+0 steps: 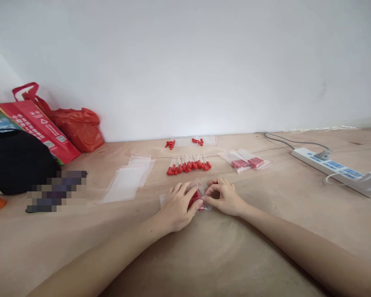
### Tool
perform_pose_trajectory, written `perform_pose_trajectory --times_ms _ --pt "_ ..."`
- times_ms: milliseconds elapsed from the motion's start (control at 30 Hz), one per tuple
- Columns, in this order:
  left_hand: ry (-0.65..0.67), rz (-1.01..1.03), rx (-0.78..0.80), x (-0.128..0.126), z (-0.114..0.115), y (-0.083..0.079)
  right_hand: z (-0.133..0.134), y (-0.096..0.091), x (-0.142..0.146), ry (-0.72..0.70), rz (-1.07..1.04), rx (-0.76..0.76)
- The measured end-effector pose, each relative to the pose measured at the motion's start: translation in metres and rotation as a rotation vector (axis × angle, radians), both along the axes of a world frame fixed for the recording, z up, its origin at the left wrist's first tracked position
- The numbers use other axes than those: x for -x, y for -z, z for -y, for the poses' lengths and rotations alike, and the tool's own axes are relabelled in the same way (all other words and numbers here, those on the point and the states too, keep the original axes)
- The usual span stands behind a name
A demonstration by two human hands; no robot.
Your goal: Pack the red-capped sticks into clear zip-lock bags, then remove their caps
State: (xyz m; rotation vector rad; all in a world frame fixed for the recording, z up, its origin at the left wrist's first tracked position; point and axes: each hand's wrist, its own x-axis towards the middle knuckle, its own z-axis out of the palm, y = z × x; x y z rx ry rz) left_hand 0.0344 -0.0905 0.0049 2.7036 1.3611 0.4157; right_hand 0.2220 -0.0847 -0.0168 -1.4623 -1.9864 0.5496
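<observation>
A small clear zip bag (207,206) with red-bulbed droppers inside lies on the table in front of me. My left hand (179,205) covers much of it, its fingers bent over the bag and its thumb pressed on the near side. With thumb and fingertips, my right hand (224,197) pinches the bag's right end. Beyond the hands lies a row of loose droppers (189,165), red bulbs toward me and clear tubes away. Filled zip bags (245,161) overlap to the right. On the left, flat zip bags (122,184) are fanned out.
Small heaps of red bulbs (198,142) and clear tubes lie near the wall. At the right is a white power strip (330,167) with plugs and cables. Red bags (80,128), a black bag (21,161) and a blurred-out item (57,192) occupy the left.
</observation>
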Motion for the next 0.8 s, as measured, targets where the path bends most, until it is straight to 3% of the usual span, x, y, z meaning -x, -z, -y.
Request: perform_pose_trajectory --times_ms 300,500,700,800 --pt "0.381 -0.019 0.016 -0.002 -0.051 -0.005 0.004 -0.004 0.005 -0.003 -0.08 0.027" --pt "0.502 0.044 -0.093 -0.005 -0.054 -0.009 0.001 0.004 0.003 -0.099 -0.131 -0.093" --pt "0.54 0.204 -0.241 -0.002 -0.055 0.005 0.001 0.002 -0.008 -0.294 -0.02 -0.227" --pt "0.531 0.261 -0.258 -0.001 -0.055 0.01 0.002 0.0 -0.012 -0.381 0.077 -0.373"
